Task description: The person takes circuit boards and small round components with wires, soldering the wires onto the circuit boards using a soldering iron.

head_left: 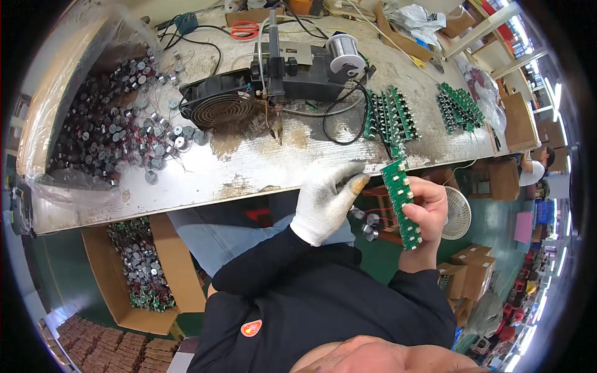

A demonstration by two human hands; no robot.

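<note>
My right hand is bare and grips a long green circuit board strip between thumb and fingers. The strip stands tilted in front of the table edge, with a row of small white parts along it. My left hand, in a white glove with dark stained fingertips, is curled in a pinch beside the strip's upper end. Whatever lies between those fingertips is too small to make out. Several small round metal motors on red wires hang just left of the strip, below the table edge.
A soldering machine with a fan and a solder wire spool stands ahead. Loose motors are heaped at left. More green boards lie at right, near a second stack. A cardboard box stands below left.
</note>
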